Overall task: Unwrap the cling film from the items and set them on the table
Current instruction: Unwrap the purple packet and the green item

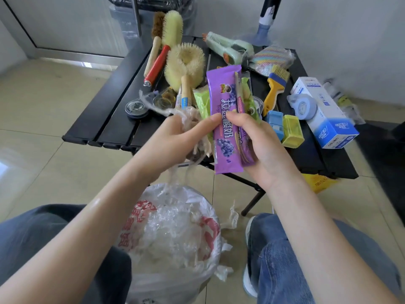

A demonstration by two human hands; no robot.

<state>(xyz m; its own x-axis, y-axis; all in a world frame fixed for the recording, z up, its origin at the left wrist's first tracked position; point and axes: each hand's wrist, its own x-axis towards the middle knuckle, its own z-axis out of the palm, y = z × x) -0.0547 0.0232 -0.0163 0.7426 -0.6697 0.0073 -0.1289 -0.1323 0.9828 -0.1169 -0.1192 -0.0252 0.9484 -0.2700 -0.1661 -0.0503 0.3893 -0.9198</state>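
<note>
So both hands are up over the near edge of the black table (114,102). The right hand (260,148) has its fingers curled round a bunch of snack packets, with the purple packet (225,119) on top and a green packet (202,102) peeking out behind it on the left. The thumb is pressed on the purple packet's front. The left hand (175,139) is clutching a scrunched wad of cling film (188,119), fingers closed on it, thumb stretched across to touch the purple packet. Strands of film trail down from that hand.

Right under the hands, between the person's knees, there's a bin lined with a plastic bag (173,233), stuffed with crumpled film.

On the table: brushes near the far left corner, including a round bristle brush (185,62) and a red-handled brush (157,62). A yellow-handled brush (274,86) sits mid-table, with a blue box (274,122) and a yellow box (292,130) just beside each other near the right side. A blue and white carton (326,115) lies along the right edge.
</note>
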